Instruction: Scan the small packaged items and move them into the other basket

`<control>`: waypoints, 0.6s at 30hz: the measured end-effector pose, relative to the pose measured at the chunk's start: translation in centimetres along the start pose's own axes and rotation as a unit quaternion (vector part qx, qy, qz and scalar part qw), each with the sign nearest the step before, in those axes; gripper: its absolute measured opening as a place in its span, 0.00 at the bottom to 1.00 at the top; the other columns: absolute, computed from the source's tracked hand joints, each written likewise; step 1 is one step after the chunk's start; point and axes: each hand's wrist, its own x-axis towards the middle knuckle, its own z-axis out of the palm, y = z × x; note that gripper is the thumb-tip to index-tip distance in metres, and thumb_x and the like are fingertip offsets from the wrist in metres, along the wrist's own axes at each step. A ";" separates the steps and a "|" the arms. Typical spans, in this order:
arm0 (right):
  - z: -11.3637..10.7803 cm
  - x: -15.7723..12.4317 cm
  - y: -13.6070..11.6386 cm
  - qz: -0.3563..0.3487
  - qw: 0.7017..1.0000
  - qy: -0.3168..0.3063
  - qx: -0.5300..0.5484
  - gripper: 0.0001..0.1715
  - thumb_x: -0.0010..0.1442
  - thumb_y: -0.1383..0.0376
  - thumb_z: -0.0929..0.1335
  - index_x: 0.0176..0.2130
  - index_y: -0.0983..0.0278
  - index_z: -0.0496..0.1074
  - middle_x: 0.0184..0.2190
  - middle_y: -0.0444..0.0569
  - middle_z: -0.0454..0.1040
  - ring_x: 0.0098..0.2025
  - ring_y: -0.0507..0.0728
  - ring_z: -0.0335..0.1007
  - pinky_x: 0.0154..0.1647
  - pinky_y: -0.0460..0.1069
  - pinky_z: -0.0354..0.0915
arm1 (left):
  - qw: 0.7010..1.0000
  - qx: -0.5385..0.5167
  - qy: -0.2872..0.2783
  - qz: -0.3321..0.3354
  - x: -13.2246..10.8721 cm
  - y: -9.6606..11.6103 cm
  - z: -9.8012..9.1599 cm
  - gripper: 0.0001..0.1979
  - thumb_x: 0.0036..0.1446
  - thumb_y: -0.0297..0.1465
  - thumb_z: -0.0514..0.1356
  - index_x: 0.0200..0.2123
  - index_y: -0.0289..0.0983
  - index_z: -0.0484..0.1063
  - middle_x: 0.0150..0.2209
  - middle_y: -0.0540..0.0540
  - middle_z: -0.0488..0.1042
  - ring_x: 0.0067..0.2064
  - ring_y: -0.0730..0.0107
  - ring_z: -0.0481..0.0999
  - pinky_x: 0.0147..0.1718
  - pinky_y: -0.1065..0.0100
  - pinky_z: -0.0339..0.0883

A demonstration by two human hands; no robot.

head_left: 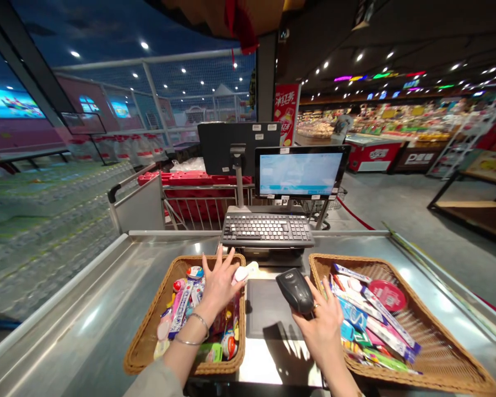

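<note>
My left hand point(218, 284) reaches over the left wicker basket point(143, 342), which is full of small packaged goods. Its fingers hold a small white and pink package point(245, 272) at the basket's far right corner. My right hand point(323, 321) grips a black handheld barcode scanner point(295, 289), held above the dark scanning plate point(268, 307) between the two baskets. The scanner's head points toward the package. A bracelet sits on my left wrist.
The right wicker basket point(438, 353) holds toothpaste boxes and a round red tin point(387, 295). Behind the plate stand a keyboard point(267, 229), a lit monitor point(300, 172) and a customer display point(235, 144). A steel counter point(86, 320) surrounds everything; red shopping baskets sit behind.
</note>
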 end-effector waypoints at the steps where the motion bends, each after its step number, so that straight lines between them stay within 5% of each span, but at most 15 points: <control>1: -0.1 0.0 0.1 0.001 1.000 0.003 -0.002 0.18 0.54 0.57 0.69 0.45 0.58 0.74 0.57 0.48 0.70 0.68 0.70 0.48 0.62 0.71 0.49 | 1.000 -0.003 0.003 0.003 0.2 0.3 0.1 0.13 0.54 0.39 0.65 0.43 0.43 0.76 0.63 0.43 0.65 0.68 0.42 0.53 0.61 0.26 0.28; 18: -1.7 -0.4 0.9 0.003 0.999 0.007 -0.043 0.11 0.52 0.60 0.68 0.36 0.57 0.76 0.58 0.46 0.70 0.69 0.69 0.45 0.63 0.71 0.42 | 0.996 -0.033 0.037 0.070 2.7 3.7 1.4 0.18 0.52 0.41 0.67 0.46 0.42 0.75 0.64 0.40 0.63 0.69 0.41 0.50 0.61 0.26 0.30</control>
